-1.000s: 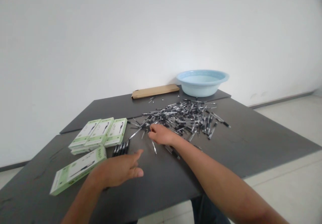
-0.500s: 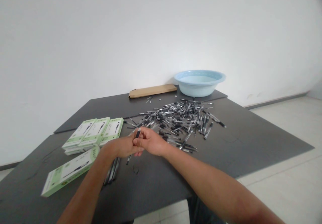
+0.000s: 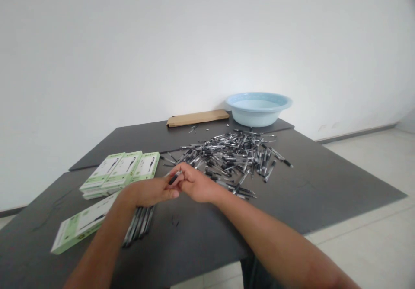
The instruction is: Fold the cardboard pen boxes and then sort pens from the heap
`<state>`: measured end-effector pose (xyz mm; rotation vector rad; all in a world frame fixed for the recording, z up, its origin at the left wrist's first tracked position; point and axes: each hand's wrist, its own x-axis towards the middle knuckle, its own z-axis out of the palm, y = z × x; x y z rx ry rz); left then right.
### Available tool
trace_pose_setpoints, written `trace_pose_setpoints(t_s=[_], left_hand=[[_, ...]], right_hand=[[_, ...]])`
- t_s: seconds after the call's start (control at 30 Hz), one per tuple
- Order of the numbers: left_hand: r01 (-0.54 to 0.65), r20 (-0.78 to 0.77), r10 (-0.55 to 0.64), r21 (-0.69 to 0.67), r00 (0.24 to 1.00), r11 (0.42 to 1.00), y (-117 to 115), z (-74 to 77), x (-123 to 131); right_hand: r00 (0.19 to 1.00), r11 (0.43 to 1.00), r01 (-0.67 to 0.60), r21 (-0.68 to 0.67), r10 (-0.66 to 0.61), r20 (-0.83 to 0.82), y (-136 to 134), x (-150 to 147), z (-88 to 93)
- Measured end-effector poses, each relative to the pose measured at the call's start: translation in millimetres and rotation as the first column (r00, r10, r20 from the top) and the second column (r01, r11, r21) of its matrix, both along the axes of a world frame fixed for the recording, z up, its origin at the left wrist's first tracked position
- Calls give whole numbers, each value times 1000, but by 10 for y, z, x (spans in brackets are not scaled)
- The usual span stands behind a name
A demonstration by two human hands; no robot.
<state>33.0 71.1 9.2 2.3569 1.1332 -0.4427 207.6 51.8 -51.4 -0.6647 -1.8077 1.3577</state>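
Note:
My left hand and my right hand meet above the table, left of a large heap of black and clear pens. Both are closed around one pen, whose dark grip shows between the fingers. Below my left wrist, a row of several pens lies side by side on the table. Left of that row, a green and white box is partly covered by my left forearm. Stacked boxes of the same kind stand behind it.
A light blue basin sits at the back right of the dark table. Beside it lies a flat brown cardboard piece, with a few small bits in front. A white wall rises behind.
The pen between my hands has turned to a flatter angle. My left hand has shifted slightly left, and more of the pen row shows below it.

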Motion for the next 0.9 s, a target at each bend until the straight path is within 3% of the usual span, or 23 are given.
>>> trace_pose_setpoints(t_s=[0.07,0.1,0.17,0.23,0.33,0.43,0.57,0.9], left_hand=[[0,-40,-1,-15,999,1000,-15,0,-10],[1,-54,-2,-24,999,1000,-21,-7,-13],[-10,-79,7,-44,997,999,-32,-27,-17],[-14,-73,10,-56,997,998,-48,-44,-13],[-7,-54,4,-63,999,998,-79,-53,6],[7,-40,-10,-75,999,997,-96,-58,39],[29,-48,-33,-87,998,996,-88,-70,77],[21,-165,-38,-104,986,994,-118,-24,131]], right_hand=[[969,985,48,165,-86,233,29,210,193],[907,953,96,287,-203,369,54,342,296],[660,860,139,491,-450,601,127,640,463],[331,832,96,547,-545,771,207,937,527],[166,834,118,539,-552,817,275,1279,419],[95,842,114,527,-538,838,256,1445,198],[88,853,73,517,-522,848,210,1480,-22],[124,822,-3,569,-565,816,314,1490,-155]])
